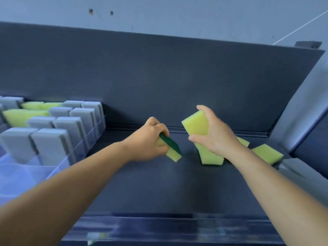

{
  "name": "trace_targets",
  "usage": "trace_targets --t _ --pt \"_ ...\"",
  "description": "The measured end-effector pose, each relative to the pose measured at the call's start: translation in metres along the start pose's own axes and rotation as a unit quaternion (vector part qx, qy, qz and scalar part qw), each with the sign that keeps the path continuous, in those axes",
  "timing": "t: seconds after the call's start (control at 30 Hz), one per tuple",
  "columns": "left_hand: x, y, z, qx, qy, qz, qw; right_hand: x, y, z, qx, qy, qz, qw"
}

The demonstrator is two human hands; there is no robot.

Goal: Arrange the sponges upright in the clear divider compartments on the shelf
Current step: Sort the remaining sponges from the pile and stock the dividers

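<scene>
My left hand grips a yellow sponge with a dark green scrub side, tilted just above the dark shelf floor. My right hand holds a plain-looking yellow sponge raised above a small pile. Below it, one yellow sponge stands on the shelf, and another lies to the right. A third peeks out behind my right wrist. The clear divider compartments at the left hold several grey sponges standing upright and some yellow ones further back.
The shelf's dark back wall rises behind my hands, and a side panel closes the right end. A clear front lip runs along the near edge. The wall above has small holes.
</scene>
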State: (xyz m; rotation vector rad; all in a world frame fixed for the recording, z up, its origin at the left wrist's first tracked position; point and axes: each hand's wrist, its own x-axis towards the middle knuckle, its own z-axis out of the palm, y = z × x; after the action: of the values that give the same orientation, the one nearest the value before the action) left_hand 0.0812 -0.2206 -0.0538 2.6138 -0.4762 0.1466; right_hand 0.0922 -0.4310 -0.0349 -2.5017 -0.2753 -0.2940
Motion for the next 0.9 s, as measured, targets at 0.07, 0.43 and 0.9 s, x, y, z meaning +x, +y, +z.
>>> trace_targets --t 0.07,0.43,0.9 --pt "-0.009 -0.004 -0.018 -0.006 0.038 0.009 0.999 0.0 -0.02 0.002 0.034 0.009 -0.025 0.999" --pt "-0.081 -0.047 -0.125 0.046 0.134 -0.03 0.989 0.002 -0.145 0.04 0.185 0.028 -0.12 0.975" --pt "-0.172 -0.168 -0.257 0.112 0.208 -0.039 0.971 -0.002 -0.316 0.111 0.17 0.078 -0.173 0.967"
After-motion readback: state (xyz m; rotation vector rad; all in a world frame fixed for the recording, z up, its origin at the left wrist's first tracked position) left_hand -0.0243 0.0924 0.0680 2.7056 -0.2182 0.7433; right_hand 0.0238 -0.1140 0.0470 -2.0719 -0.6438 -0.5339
